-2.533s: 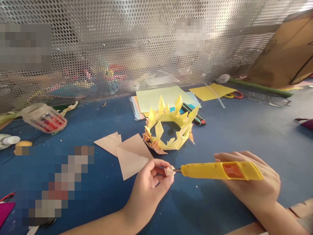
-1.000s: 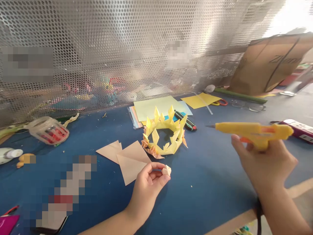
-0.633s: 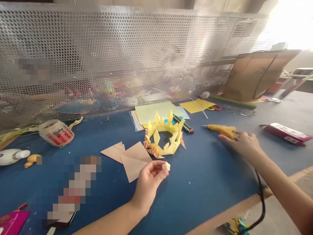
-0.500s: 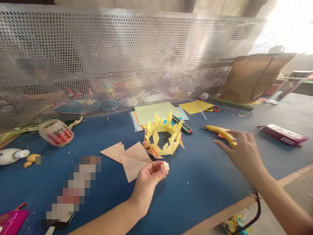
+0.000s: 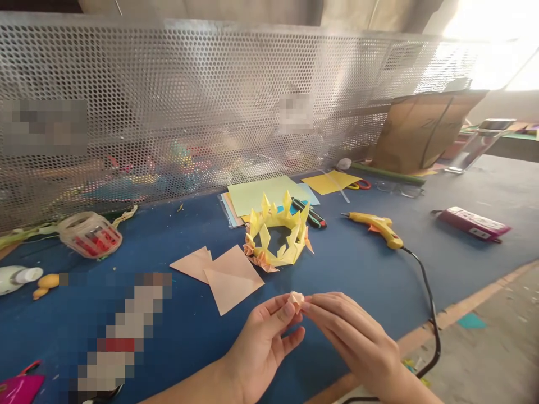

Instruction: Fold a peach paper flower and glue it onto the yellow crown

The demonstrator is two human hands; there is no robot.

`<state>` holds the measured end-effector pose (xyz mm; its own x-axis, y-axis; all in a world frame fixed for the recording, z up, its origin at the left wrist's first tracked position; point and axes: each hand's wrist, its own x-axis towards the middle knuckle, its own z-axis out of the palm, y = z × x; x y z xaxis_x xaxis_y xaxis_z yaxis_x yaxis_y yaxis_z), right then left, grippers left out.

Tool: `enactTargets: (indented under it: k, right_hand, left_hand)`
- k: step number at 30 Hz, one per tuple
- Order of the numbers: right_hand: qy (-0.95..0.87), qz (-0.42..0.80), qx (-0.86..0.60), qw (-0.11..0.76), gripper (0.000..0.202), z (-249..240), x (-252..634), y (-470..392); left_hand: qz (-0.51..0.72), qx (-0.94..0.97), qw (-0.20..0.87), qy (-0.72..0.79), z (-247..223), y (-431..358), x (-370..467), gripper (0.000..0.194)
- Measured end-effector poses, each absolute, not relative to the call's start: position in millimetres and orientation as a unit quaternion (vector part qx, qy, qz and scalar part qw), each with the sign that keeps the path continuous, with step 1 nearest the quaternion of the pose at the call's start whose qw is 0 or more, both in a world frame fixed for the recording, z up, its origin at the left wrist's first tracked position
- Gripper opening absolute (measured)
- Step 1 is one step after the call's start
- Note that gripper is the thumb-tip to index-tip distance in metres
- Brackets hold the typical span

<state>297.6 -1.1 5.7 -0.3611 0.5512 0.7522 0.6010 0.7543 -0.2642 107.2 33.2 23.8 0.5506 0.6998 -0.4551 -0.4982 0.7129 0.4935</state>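
Note:
A small folded peach paper piece [image 5: 296, 301] is pinched between the thumb and fingers of my left hand [image 5: 269, 331]. From the right, the fingertips of my right hand [image 5: 353, 331] meet it, pressed together on its side. Just beyond my hands stands a yellow paper crown [image 5: 275, 238] with pointed tips and peach folded flowers on its lower left. Peach paper sheets [image 5: 233, 279] lie flat to the left of the crown. The yellow glue gun [image 5: 377, 226] rests on the table to the right, its black cord running down over the edge.
Coloured paper sheets [image 5: 263, 193], a cutter [image 5: 311, 213] and scissors [image 5: 362, 184] lie behind the crown. A magenta box-shaped tool [image 5: 474, 223] is at the right. A plastic jar [image 5: 90, 235] and a white bottle [image 5: 19, 278] sit left. A perforated metal panel [image 5: 189, 101] borders the back.
My right hand has left the area of the glue gun and come to the folded piece in my left hand. The glue gun lies on the table. The view has shifted slightly.

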Motion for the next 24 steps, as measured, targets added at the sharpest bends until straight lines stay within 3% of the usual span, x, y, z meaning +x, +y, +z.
enactTargets:
  k: [4, 16, 21, 24]
  right_hand:
    - [-0.812, -0.021, -0.355, 0.463, 0.05, 3, 296, -3]
    - [-0.731, -0.05, -0.441, 0.518, 0.019, 7, 272, -7]
    - [-0.719, -0.076, -0.441, 0.532, 0.024, 1, 273, -10]
    - [-0.701, -0.096, -0.453, 0.543, 0.028, 1, 281, -14]
  left_hand:
    - [0.338, 0.156, 0.868, 0.327, 23, 33, 106, 0.044]
    - [0.313, 0.188, 0.876, 0.314, 20, 39, 105, 0.044]
    - [0.287, 0.228, 0.873, 0.322, 21, 40, 101, 0.055]
    - [0.257, 0.352, 0.819, 0.372, 40, 48, 90, 0.06]
